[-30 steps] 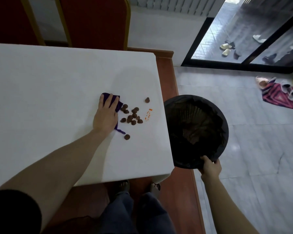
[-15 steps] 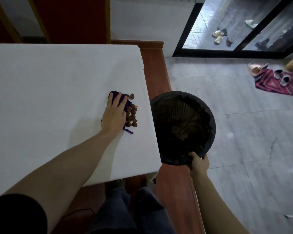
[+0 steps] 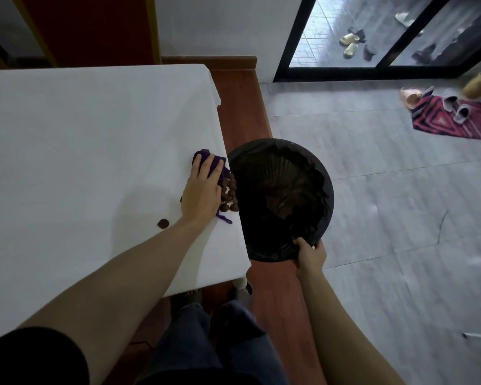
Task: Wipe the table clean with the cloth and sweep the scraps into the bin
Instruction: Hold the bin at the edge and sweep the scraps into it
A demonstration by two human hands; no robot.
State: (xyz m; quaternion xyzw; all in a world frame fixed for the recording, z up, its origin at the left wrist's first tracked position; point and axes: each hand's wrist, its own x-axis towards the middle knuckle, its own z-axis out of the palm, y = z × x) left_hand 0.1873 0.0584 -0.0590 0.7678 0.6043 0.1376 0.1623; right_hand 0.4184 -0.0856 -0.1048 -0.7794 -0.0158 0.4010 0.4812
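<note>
One scrap (image 3: 163, 223) lies stranded on the table (image 3: 81, 134), left of the forearm. The left hand (image 3: 202, 190) presses flat fingers on the purple cloth (image 3: 210, 162), with the scraps (image 3: 229, 194) piled at the edge and not yet swept off. The right hand (image 3: 310, 255) grips the bin (image 3: 325, 195) rim, seemingly just under that edge.

A home's tiled room. At two o'clock, slippers (image 3: 456, 108) sit on a patterned doormat (image 3: 456, 126) beside a sliding glass door (image 3: 372, 31). A white-clothed table (image 3: 81, 134) fills nine o'clock.
</note>
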